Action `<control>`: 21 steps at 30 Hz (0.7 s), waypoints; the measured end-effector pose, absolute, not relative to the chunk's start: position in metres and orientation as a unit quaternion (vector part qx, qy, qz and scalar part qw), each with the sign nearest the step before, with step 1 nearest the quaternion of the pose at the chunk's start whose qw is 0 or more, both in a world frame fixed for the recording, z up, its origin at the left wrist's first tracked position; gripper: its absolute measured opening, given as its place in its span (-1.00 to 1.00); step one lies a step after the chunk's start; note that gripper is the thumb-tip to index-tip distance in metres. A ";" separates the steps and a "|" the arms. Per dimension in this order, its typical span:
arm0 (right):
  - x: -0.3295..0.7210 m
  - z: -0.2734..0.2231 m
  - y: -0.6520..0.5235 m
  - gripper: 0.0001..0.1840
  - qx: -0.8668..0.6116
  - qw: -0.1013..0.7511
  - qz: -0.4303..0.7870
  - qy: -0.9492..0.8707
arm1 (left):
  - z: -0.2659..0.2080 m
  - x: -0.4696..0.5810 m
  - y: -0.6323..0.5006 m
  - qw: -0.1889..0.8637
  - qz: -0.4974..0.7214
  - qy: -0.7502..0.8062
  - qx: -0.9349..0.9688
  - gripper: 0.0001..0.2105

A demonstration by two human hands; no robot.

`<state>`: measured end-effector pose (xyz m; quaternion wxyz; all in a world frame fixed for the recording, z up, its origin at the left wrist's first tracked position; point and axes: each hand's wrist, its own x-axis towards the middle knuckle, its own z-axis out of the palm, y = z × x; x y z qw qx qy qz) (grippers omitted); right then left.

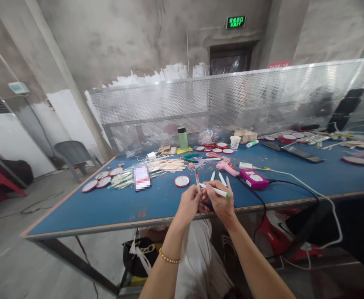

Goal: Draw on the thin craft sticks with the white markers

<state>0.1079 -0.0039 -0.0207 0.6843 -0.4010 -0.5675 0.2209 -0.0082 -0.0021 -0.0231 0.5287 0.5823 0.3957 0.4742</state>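
Upright between the fingers of my left hand is a narrow wooden stick, dark at its top with reddish colour lower down. My right hand grips a white marker pen with a green end, its tip pointing left against or very close to the stick. Both hands are close together over the table's front edge. Just beyond them lie several white pens and a round white disc with a red rim.
On the blue table are a bundle of wooden sticks, a green bottle, a paper cup, a pink handheld object, a purple box with cables and a dark tablet. A perforated metal screen stands behind.
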 end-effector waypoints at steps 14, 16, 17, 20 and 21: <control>0.108 -0.023 -0.001 -0.78 -0.404 0.674 0.203 -0.584 | -0.021 -0.007 -0.003 0.530 0.479 0.389 0.581 -0.61; 0.108 -0.023 -0.002 -0.78 -0.399 0.679 0.197 -0.583 | -0.021 -0.008 -0.003 0.532 0.478 0.388 0.582 -0.61; 0.108 -0.023 -0.002 -0.78 -0.397 0.681 0.196 -0.584 | -0.021 -0.008 -0.003 0.531 0.479 0.388 0.582 -0.61; 0.108 -0.023 -0.003 -0.78 -0.393 0.682 0.204 -0.583 | -0.022 -0.008 -0.002 0.526 0.481 0.390 0.583 -0.61; 0.108 -0.023 -0.003 -0.78 -0.393 0.680 0.207 -0.583 | -0.022 -0.007 -0.002 0.524 0.481 0.391 0.584 -0.61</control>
